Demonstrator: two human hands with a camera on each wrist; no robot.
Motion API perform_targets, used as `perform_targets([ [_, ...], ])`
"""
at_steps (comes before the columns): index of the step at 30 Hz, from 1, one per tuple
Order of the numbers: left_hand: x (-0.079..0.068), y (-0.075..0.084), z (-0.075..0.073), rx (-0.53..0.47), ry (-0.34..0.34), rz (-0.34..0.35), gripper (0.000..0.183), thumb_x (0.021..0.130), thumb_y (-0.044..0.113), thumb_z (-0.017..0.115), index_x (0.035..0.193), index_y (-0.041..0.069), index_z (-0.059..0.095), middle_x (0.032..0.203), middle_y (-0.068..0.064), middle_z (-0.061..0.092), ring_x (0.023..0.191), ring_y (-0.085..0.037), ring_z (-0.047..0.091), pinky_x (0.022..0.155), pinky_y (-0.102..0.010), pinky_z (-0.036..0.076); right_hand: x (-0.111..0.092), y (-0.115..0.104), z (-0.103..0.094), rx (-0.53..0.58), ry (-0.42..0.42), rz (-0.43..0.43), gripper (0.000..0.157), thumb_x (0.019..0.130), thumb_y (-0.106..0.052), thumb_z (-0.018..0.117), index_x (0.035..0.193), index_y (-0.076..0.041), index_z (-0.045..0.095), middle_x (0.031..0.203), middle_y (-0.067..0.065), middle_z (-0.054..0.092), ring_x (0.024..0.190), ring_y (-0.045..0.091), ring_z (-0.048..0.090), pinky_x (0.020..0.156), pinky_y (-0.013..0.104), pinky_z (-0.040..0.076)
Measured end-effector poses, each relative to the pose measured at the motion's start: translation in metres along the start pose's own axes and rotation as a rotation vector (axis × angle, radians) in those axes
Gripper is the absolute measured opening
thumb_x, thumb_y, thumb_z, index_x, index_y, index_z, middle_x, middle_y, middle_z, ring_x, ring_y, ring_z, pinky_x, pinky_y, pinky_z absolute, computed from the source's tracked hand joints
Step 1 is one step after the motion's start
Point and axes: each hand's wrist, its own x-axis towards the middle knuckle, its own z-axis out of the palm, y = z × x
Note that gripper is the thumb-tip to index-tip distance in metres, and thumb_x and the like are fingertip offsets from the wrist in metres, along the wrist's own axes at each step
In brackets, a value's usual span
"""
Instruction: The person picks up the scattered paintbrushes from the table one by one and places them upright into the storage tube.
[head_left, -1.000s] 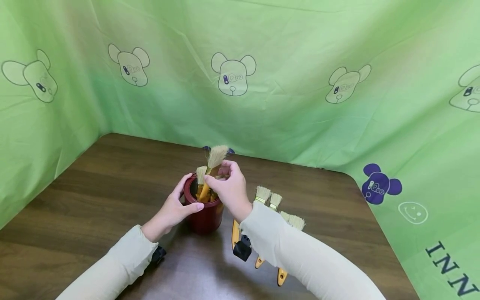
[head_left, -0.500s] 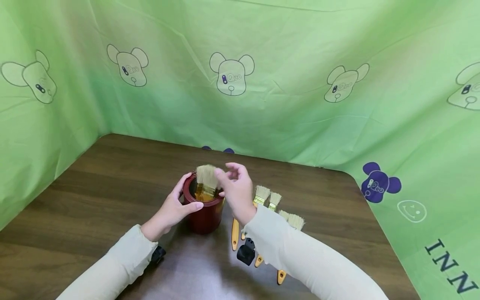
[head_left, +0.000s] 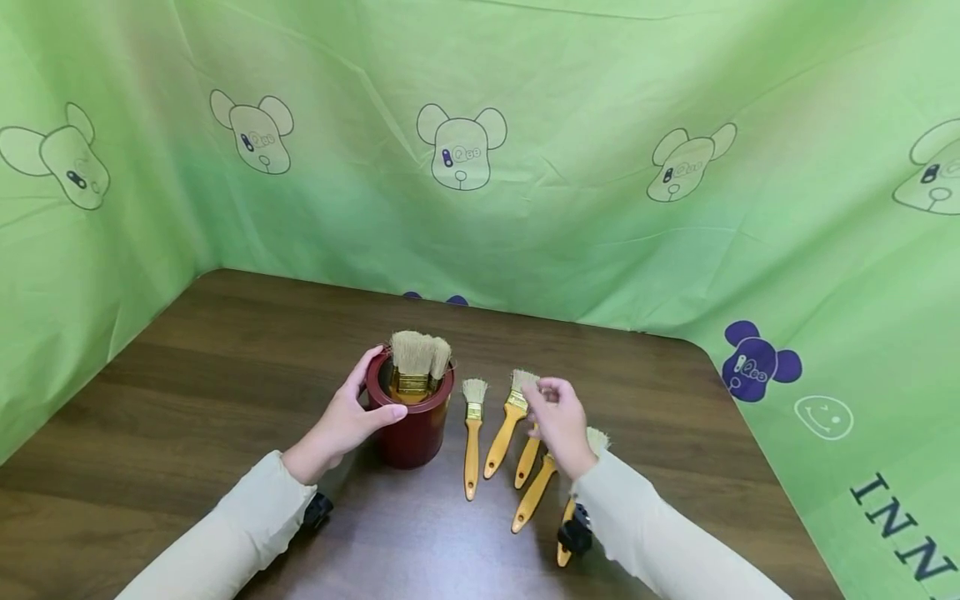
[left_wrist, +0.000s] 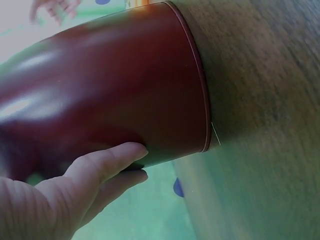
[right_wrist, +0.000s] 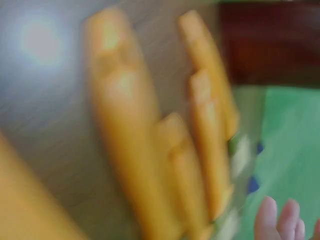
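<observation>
A dark red cylindrical pot (head_left: 411,437) stands upright on the table, with several bristle paintbrushes (head_left: 412,354) in it, bristles up. My left hand (head_left: 352,417) grips the pot's left side, thumb across the near rim; its fingers (left_wrist: 107,165) lie along the wall in the left wrist view. To the right my right hand (head_left: 561,421) hovers over loose paintbrushes, fingers loosely bent and holding nothing. A narrow paintbrush (head_left: 472,450) lies nearest the pot, a wider paintbrush (head_left: 504,437) beside it. Farther right, the hand partly covers several more. Orange handles (right_wrist: 125,130) blur in the right wrist view.
The brown wooden table (head_left: 247,350) extends left and right of the pot. Green fabric (head_left: 570,225) printed with bear heads hangs behind and along both sides. Black wrist cameras sit under both sleeves.
My right hand has let go of a paintbrush inside the pot and swung right over the loose paintbrushes, uncovering several. My left hand and the pot have stayed in place.
</observation>
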Motion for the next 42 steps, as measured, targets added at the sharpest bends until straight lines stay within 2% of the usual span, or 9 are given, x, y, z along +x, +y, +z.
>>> perform_targets([
  [5,-0.001,0.002,0.001,0.003,0.002,-0.007,0.084,0.082,0.007,0.071,0.151,0.011,0.022,0.153,-0.018,0.026,0.139,-0.036,0.024,0.103,-0.053,0.032,-0.002,0.026,-0.036,-0.2,-0.049,0.08,0.039,0.087,-0.013,0.066,0.118,0.007,0.05,0.09,0.01,0.055,0.067,0.012,0.053,0.053,0.027,0.049],
  [9,-0.002,0.004,0.0,0.007,0.004,-0.007,0.085,0.082,0.008,0.071,0.151,0.011,0.022,0.153,-0.018,0.025,0.139,-0.036,0.024,0.103,-0.053,0.032,-0.006,0.036,-0.06,-0.244,-0.054,0.115,0.043,0.083,-0.007,0.068,0.118,0.009,0.049,0.086,0.008,0.054,0.065,0.011,0.052,0.053,0.028,0.049],
  [13,-0.002,0.005,0.0,0.006,0.002,-0.002,0.085,0.082,0.007,0.071,0.151,0.01,0.021,0.153,-0.019,0.025,0.138,-0.037,0.024,0.103,-0.054,0.032,-0.013,0.042,-0.075,-0.26,-0.055,0.152,0.047,0.081,-0.008,0.07,0.119,0.01,0.048,0.083,0.006,0.051,0.064,0.011,0.05,0.053,0.029,0.049],
  [19,-0.002,0.005,0.0,0.005,0.0,-0.011,0.085,0.082,0.006,0.071,0.151,0.01,0.02,0.153,-0.019,0.024,0.139,-0.037,0.024,0.103,-0.054,0.032,-0.022,0.052,-0.084,-0.348,-0.078,0.176,0.048,0.078,-0.014,0.075,0.113,0.009,0.05,0.083,0.007,0.052,0.064,0.013,0.052,0.053,0.034,0.051],
  [25,-0.001,0.003,0.0,0.002,0.0,-0.008,0.085,0.082,0.007,0.071,0.151,0.01,0.021,0.152,-0.019,0.025,0.138,-0.037,0.024,0.103,-0.055,0.031,-0.024,0.061,-0.084,-0.47,-0.129,0.117,0.055,0.071,-0.015,0.079,0.112,0.009,0.05,0.086,0.014,0.053,0.059,0.017,0.051,0.047,0.032,0.049],
  [30,-0.001,0.002,0.0,-0.002,-0.002,-0.006,0.085,0.082,0.008,0.071,0.151,0.01,0.021,0.153,-0.018,0.025,0.139,-0.036,0.024,0.103,-0.054,0.032,-0.022,0.063,-0.086,-0.551,-0.169,0.09,0.055,0.067,-0.008,0.079,0.111,0.008,0.051,0.082,0.013,0.051,0.057,0.018,0.049,0.044,0.03,0.046],
  [36,-0.001,0.001,0.001,-0.004,0.0,-0.003,0.084,0.082,0.007,0.071,0.151,0.01,0.023,0.152,-0.018,0.027,0.138,-0.036,0.025,0.103,-0.053,0.032,-0.017,0.061,-0.095,-0.628,-0.186,0.089,0.056,0.064,-0.003,0.075,0.113,0.01,0.052,0.081,0.013,0.055,0.062,0.019,0.051,0.054,0.03,0.043],
  [42,-0.001,0.003,0.0,0.002,0.0,0.003,0.084,0.082,0.007,0.071,0.151,0.01,0.022,0.152,-0.019,0.027,0.138,-0.036,0.025,0.103,-0.055,0.032,-0.012,0.064,-0.106,-0.572,-0.198,0.121,0.062,0.065,0.0,0.07,0.121,0.013,0.046,0.084,0.015,0.055,0.06,0.019,0.051,0.052,0.031,0.044],
])
